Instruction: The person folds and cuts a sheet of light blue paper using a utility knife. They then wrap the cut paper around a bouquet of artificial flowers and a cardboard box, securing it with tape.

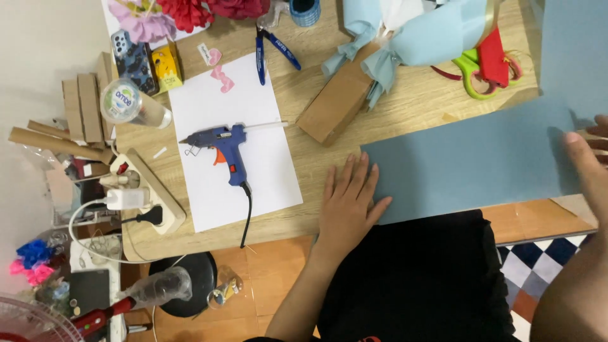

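Single head cam, steep top-down, fairly close over wooden table (405, 107) edge w/ floor below.

Bare forearms, black clothing (418, 278)

Home craft corner; glue gun (223, 147), scissors (481, 76), paper flowers (190, 12) on wooden table (405, 107)

My wooden table (304, 158) carries a white sheet (215, 114) with a blue glue gun (221, 142), pliers (269, 50), a cardboard box (335, 104), green scissors (475, 79), a power strip (149, 190) and blue-grey paper (468, 158).
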